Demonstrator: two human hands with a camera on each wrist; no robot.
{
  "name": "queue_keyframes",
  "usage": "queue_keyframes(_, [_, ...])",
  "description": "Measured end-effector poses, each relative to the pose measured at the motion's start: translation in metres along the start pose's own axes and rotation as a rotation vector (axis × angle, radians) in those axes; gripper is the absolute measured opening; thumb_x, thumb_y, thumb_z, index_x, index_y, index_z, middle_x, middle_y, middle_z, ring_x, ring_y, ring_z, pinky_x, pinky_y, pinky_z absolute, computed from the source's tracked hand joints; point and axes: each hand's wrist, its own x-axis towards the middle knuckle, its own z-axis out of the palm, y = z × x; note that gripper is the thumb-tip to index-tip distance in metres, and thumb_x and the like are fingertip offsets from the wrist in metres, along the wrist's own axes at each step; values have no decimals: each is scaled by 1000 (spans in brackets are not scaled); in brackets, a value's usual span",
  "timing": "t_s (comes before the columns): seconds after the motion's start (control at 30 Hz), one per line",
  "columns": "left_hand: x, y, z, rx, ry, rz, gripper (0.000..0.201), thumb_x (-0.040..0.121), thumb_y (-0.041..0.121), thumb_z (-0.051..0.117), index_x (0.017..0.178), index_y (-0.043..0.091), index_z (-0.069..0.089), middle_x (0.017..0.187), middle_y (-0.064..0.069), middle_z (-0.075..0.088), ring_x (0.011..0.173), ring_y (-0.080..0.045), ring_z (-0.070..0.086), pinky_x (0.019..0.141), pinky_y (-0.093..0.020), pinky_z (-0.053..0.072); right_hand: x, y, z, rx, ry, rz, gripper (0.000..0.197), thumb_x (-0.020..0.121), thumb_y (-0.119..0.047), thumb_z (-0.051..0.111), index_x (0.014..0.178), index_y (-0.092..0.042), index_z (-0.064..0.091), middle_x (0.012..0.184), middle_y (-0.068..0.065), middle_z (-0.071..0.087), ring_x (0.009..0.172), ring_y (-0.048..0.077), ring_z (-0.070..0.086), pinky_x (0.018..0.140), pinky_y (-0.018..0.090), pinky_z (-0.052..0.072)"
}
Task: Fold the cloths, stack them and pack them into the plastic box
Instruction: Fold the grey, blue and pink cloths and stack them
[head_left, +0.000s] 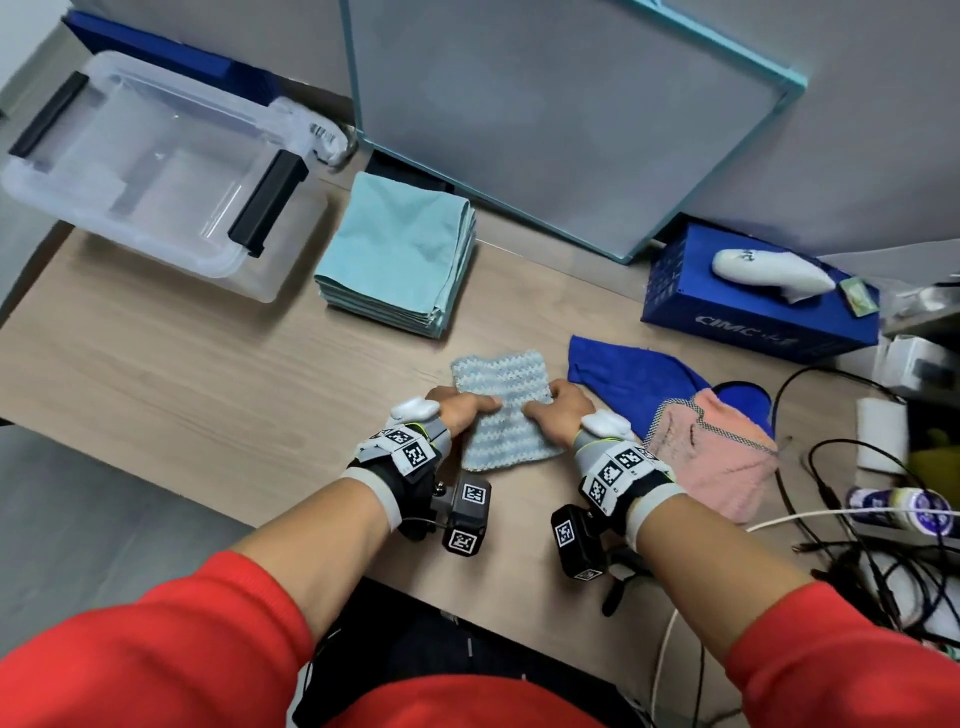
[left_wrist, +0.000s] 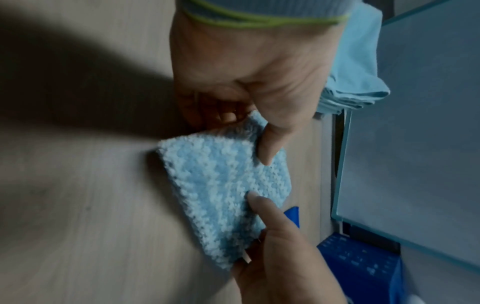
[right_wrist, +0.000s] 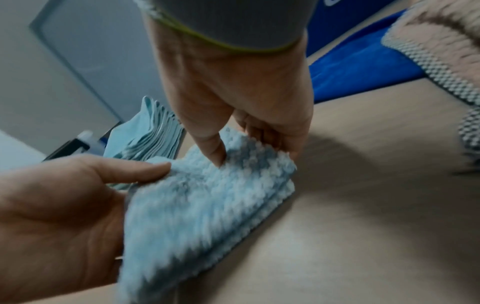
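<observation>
You're mid-fold: left hand (head_left: 464, 410) and right hand (head_left: 558, 413) each have a pinching grip on the fuzzy striped cloth (head_left: 501, 410) on the bench (head_left: 208, 374). Next I'd fold it, then stack it.

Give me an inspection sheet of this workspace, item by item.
Surface: wooden table.
Job's things: fluffy striped cloth in hand; folded teal stack; clear plastic box, nothing inside; blue cloth and pink cloth unfolded.
Clutter: blue carton with a white object on top.
Grippers: left hand and right hand each pinch the striped cloth.
Cables: black tangle at the right edge.
Surroundings: grey panel, teal-framed.
</observation>
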Motion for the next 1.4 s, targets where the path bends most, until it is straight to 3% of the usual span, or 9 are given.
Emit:
queue_keyframes(0.23, [-16, 44, 17, -39, -134, 189, 45, 61, 26, 76, 103, 13, 67, 97, -8, 74, 93, -30, 70, 90, -45, 54, 8, 20, -19, 340, 18, 73, 24, 91, -29, 59, 70, -17, 53, 67, 4, 55, 64, 22, 50, 69, 38, 45])
queue_keyframes(0.4, [-18, 100, 15, -33, -263, 293, 32, 75, 17, 72, 106, 19, 65, 101, 0, 74, 102, -21, 67, 93, -37, 48, 8, 0, -44, 802, 55, 205, 69, 95, -65, 33, 125, -9, 60, 123, 3, 62, 111, 23, 59, 101, 36, 47])
queue_keyframes(0.57, [6, 149, 13, -19, -304, 260, 36, 74, 10, 73, 109, 13, 64, 100, -7, 74, 94, -28, 70, 88, -43, 55, 24, -35, -63, 1257, -195, 32, 60, 99, -54, 39, 132, -8, 57, 120, 15, 68, 105, 26, 69, 93, 44, 55])
queue_keyframes(0.67, [20, 167, 14, 36, -164, 335, 38, 73, 7, 77, 108, 9, 62, 106, -4, 71, 93, -22, 69, 86, -34, 56, 46, -52, -65, 1078, 8, -35, 34, 93, -3, 57, 126, 1, 55, 108, 16, 69, 83, 22, 70, 74, 33, 60])
queue_keyframes(0.73, [36, 170, 15, 205, -13, 372, 49, 78, 6, 74, 122, 8, 54, 114, -6, 64, 101, -22, 62, 83, -26, 51, 71, -53, -55, 894, 85, -3, 38, 86, 6, 59, 124, 2, 56, 115, 19, 68, 91, 26, 67, 81, 35, 57])
queue_keyframes(0.97, [57, 138, 25, 863, 108, 424, 101, 61, 27, 77, 147, 19, 25, 155, -12, 25, 139, -30, 31, 114, -39, 31, 83, -57, -40, 502, 118, -7, 42, 85, -2, 58, 126, -10, 52, 108, 5, 65, 94, 22, 62, 81, 25, 46])
queue_keyframes(1.07, [54, 131, 30, 1046, -34, 585, 75, 77, 34, 66, 145, 30, 34, 161, -6, 5, 147, -28, 7, 121, -39, 14, 74, -44, -50, 481, 167, 13, 40, 84, -9, 60, 124, -13, 54, 95, 2, 67, 84, 19, 61, 82, 31, 51])
queue_keyframes(1.2, [51, 124, 36, 1243, -201, 438, 60, 92, 48, 50, 148, 35, 32, 161, -1, -15, 148, -29, -15, 121, -49, 1, 48, 0, -82, 357, 366, 113, 34, 83, -19, 67, 117, -17, 66, 99, 2, 66, 93, 19, 61, 84, 24, 45])
queue_keyframes(1.4, [41, 126, 40, 1124, -73, 435, 49, 89, 40, 55, 137, 32, 51, 161, -1, 13, 148, -30, 9, 120, -43, 9, 21, 42, -89, -223, 205, 321, 53, 69, -44, 73, 118, -36, 54, 133, 10, 39, 124, 35, 39, 103, 40, 36])
